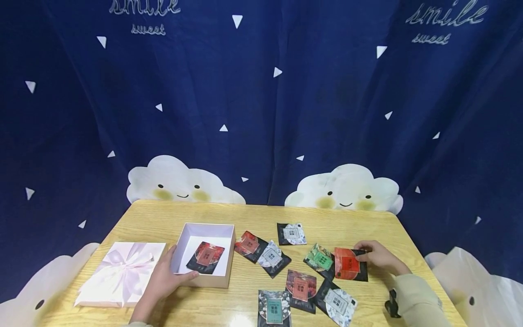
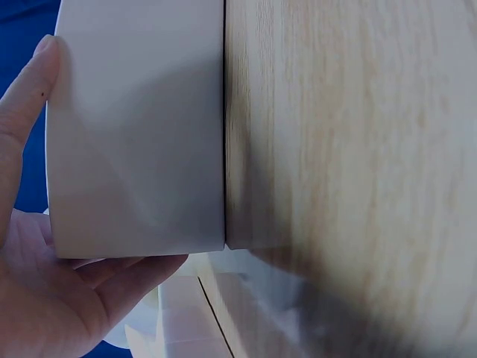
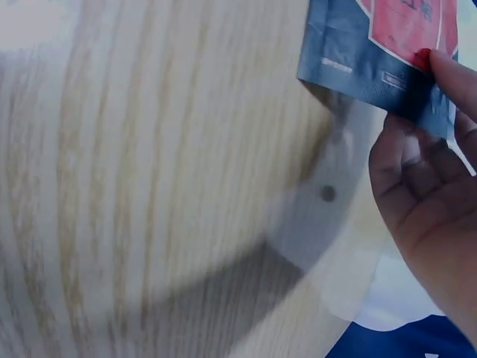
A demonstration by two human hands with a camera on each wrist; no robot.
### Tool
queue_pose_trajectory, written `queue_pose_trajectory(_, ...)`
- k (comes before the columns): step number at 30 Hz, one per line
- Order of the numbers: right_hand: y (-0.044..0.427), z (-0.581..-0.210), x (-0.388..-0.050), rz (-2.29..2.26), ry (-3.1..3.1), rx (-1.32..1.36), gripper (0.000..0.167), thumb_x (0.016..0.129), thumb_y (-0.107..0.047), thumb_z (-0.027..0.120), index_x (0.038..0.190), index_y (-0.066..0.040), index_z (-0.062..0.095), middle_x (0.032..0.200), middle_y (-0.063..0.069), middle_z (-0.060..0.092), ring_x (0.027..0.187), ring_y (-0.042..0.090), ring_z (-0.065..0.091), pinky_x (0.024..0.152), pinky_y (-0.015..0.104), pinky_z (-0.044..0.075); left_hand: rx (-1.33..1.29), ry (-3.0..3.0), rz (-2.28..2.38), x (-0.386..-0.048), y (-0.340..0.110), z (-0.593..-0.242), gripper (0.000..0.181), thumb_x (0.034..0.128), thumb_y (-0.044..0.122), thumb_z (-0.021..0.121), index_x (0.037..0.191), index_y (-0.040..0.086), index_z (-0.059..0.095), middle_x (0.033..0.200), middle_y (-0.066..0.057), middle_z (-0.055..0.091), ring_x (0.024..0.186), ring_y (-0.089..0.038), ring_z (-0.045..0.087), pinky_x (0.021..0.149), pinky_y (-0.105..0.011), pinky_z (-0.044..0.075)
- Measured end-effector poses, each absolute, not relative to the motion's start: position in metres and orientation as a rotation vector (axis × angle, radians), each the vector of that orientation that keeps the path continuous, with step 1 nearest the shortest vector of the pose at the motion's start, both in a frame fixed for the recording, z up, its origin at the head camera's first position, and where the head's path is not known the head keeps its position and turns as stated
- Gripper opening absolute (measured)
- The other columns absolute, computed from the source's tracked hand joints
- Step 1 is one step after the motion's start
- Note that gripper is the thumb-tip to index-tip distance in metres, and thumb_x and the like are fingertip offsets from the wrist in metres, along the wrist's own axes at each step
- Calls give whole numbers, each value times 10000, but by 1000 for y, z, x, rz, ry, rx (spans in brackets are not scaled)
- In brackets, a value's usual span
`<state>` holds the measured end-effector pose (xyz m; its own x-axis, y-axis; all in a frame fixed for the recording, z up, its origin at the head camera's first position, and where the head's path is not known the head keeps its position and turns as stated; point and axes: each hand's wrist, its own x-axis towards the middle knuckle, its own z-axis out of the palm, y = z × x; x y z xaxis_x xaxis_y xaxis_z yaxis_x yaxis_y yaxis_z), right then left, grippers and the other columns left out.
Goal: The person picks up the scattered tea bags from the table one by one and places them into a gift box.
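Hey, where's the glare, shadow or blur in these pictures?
Head view: glare on the table near the bottom edge; left wrist: shadow across the pale box; right wrist: glare upper left, broad soft shadow below, and small print on the red packet too blurred to read.

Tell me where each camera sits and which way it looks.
Head: on the head, facing forward and down at table and blue curtain; left hand and right hand show.
Left wrist: worn there, facing one side of the open box; left hand shows.
Right wrist: worn there, facing the bright red packet and table; right hand shows.
Shared: head and right wrist both show the right hand pinching that packet.
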<state>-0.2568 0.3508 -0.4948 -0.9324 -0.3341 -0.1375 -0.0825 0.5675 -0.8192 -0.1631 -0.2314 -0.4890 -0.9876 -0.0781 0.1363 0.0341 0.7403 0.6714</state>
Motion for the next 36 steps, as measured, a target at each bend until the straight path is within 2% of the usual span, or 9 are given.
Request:
queue_pose_trajectory(4,353,-486,-254,-1370,2473,-350,209,828,-22,595,996,98,567,843,93,568,658,140,502,551,279,455,37,-2788,-1078,-163,-231,-489,1092,597,410,825,1326,-172,256,1291,-383,355,1141,-490,410,942,-572,346)
queue_pose_trajectory(9,355,-481,-251,-1438,2430,-299,273,853,-33,576,1057,144,533,853,75,579,611,97,484,538,274,453,40,-2791,-1089,-163,-231,-489,1094,599,404,826,1327,-176,250,1289,-386,355,1144,-493,407,945,-573,342)
queue_pose_trajectory(15,354,-477,-246,-1497,2405,-257,339,869,-62,568,1094,179,488,850,30,601,635,80,509,568,283,486,29,-2777,-1092,-162,-231,-489,1088,601,405,824,1325,-175,256,1288,-385,358,1141,-493,410,943,-574,344)
queue_pose_trajectory(20,353,-474,-242,-1573,2407,-231,360,881,-53,549,1116,204,459,877,44,619,672,83,561,577,298,515,40,-2784,-1087,-162,-231,-488,1090,601,409,823,1328,-171,254,1285,-383,363,1139,-491,413,941,-573,346)
queue_pose_trajectory(24,352,-474,-241,-1631,2430,-188,343,880,-79,563,1098,175,490,895,43,625,701,91,586,590,299,526,50,-2796,-1084,-162,-230,-487,1098,599,418,821,1331,-169,251,1289,-383,360,1146,-491,407,944,-573,345)
queue_pose_trajectory(26,353,-476,-241,-1690,2409,-213,302,883,-92,565,1088,128,531,895,26,627,718,93,595,591,288,525,51,-2798,-1082,-162,-230,-487,1101,599,422,821,1331,-169,250,1290,-383,358,1149,-492,404,945,-573,343)
queue_pose_trajectory(33,354,-489,-249,-1922,2252,-274,321,845,-213,637,1067,13,578,920,5,620,767,114,605,625,288,534,44,-2792,-1069,-162,-231,-489,1092,602,423,819,1328,-168,256,1277,-383,374,1139,-492,413,939,-573,348)
queue_pose_trajectory(36,359,-502,-257,-1996,2196,-306,212,874,-172,607,1059,-69,609,936,-9,627,786,109,609,639,280,538,40,-2787,-1072,-162,-231,-489,1093,601,422,819,1328,-169,256,1280,-384,370,1140,-494,411,940,-574,347)
